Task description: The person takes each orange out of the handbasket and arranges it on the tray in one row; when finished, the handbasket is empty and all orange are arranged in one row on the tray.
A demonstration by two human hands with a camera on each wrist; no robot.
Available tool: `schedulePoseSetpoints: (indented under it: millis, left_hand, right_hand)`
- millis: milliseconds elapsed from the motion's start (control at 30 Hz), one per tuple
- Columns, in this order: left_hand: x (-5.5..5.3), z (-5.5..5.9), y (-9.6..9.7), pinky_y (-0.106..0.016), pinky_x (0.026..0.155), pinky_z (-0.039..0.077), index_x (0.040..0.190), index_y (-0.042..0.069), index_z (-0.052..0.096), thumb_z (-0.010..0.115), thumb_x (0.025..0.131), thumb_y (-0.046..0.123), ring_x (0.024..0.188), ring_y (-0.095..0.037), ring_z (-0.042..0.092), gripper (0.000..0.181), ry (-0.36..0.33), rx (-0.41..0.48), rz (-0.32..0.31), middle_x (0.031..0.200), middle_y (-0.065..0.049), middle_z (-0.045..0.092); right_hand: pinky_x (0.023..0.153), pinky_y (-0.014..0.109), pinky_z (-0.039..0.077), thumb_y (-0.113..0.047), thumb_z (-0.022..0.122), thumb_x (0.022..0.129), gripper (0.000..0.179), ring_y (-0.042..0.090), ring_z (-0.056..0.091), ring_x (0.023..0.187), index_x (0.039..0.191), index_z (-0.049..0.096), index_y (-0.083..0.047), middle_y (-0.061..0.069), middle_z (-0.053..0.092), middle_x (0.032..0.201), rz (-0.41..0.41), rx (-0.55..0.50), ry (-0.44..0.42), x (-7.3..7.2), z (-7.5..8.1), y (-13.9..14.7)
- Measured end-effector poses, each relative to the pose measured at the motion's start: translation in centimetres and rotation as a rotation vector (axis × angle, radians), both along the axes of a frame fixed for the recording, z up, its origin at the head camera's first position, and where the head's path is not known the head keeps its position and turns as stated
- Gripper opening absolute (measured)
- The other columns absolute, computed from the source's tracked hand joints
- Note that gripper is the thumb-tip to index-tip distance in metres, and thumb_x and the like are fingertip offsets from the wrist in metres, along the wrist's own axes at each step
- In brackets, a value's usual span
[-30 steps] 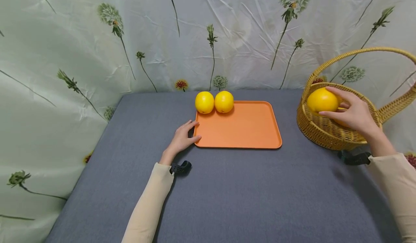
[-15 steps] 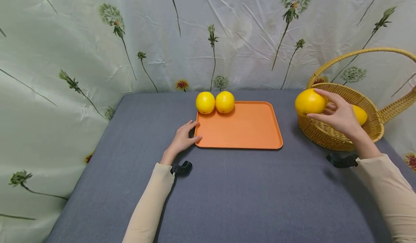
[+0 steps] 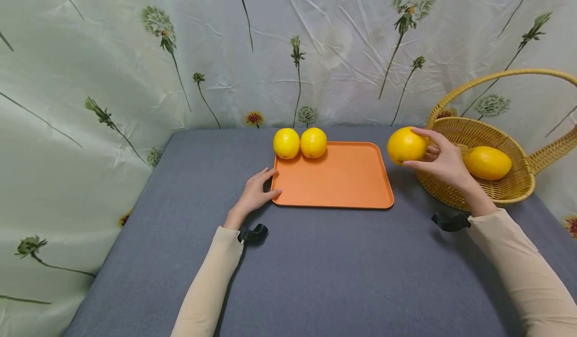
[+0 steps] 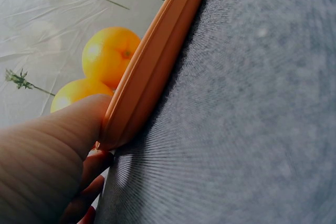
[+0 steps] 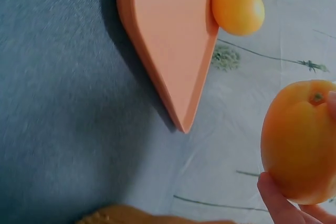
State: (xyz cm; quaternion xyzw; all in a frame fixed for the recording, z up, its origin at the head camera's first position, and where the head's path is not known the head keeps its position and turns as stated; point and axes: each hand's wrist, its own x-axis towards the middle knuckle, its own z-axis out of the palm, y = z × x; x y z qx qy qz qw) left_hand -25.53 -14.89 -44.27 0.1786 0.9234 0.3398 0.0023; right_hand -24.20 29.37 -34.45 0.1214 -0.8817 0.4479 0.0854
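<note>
My right hand (image 3: 444, 162) pinches an orange (image 3: 407, 145) between thumb and fingers. It is held up between the tray's right side and the wicker basket (image 3: 444, 192). In the right wrist view the same orange (image 5: 299, 142) shows its stem end. My left hand (image 3: 253, 194) rests at the left edge of an orange-coloured tray (image 3: 335, 179), its thumb and forefinger touching the rim. Two oranges, one at the corner (image 3: 286, 143) and one beside it (image 3: 313, 142), sit side by side at the tray's back left. Another yellow-orange fruit (image 3: 488, 163) lies inside the basket.
The basket's tall arched handle (image 3: 500, 71) rises at the right. A grey cloth (image 3: 342, 272) covers the table. Behind and to the left hangs a pale curtain (image 3: 252, 76) printed with flowers. Black straps sit on both wrists.
My right hand has carried the orange from inside the basket leftward, out past its rim, towards the tray. The fruit left in the basket has come into full view. The left hand stays put.
</note>
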Motion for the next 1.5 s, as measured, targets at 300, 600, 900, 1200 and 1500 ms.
schedulePoseSetpoints:
  millis: [300, 600, 900, 1200, 1500]
  left_hand:
    - [0.0, 0.2, 0.0, -0.058, 0.113, 0.023, 0.139, 0.006, 0.046, 0.066, 0.086, 0.027, 0.141, -0.034, 0.031, 0.06, 0.006, -0.002, -0.007, 0.145, -0.015, 0.044]
    - [0.1, -0.1, 0.0, -0.056, 0.114, 0.025, 0.139, 0.007, 0.046, 0.066, 0.086, 0.028, 0.141, -0.034, 0.031, 0.06, -0.001, 0.003, -0.003, 0.145, -0.014, 0.045]
    - [0.1, -0.1, 0.0, -0.056, 0.113, 0.026, 0.138, 0.006, 0.046, 0.066, 0.086, 0.027, 0.141, -0.035, 0.032, 0.06, 0.01, -0.001, -0.003, 0.145, -0.015, 0.045]
    - [-0.1, 0.1, -0.1, -0.057, 0.113, 0.025, 0.139, 0.006, 0.046, 0.066, 0.086, 0.026, 0.141, -0.035, 0.031, 0.06, 0.029, 0.014, -0.005, 0.145, -0.016, 0.045]
    - [0.3, 0.1, 0.1, -0.056, 0.113, 0.026, 0.138, 0.006, 0.046, 0.067, 0.086, 0.024, 0.141, -0.035, 0.032, 0.059, 0.022, 0.008, -0.005, 0.144, -0.016, 0.045]
  right_hand:
    - [0.074, 0.003, 0.046, -0.01, 0.076, 0.077, 0.075, 0.036, 0.056, 0.117, 0.142, 0.039, -0.018, 0.01, 0.038, 0.143, 0.037, 0.02, -0.081, -1.8, -0.6, -2.1]
    - [0.092, 0.034, 0.052, -0.012, 0.076, 0.077, 0.076, 0.046, 0.052, 0.12, 0.142, 0.038, -0.013, 0.017, 0.038, 0.145, 0.126, 0.037, -0.161, -3.7, -1.9, -4.1]
    - [0.101, 0.058, 0.04, -0.012, 0.077, 0.076, 0.076, 0.047, 0.044, 0.128, 0.141, 0.039, -0.016, 0.017, 0.034, 0.148, 0.145, 0.051, -0.224, -5.5, -2.5, -5.3]
    - [0.106, 0.057, 0.035, -0.012, 0.078, 0.075, 0.072, 0.041, 0.04, 0.132, 0.138, 0.042, -0.015, 0.016, 0.038, 0.145, 0.174, 0.115, -0.206, -7.7, -3.3, -6.5]
    - [0.106, 0.058, 0.034, -0.008, 0.073, 0.079, 0.073, 0.046, 0.037, 0.132, 0.141, 0.034, -0.006, 0.024, 0.03, 0.146, 0.227, 0.096, -0.261, -7.6, -3.7, -6.4]
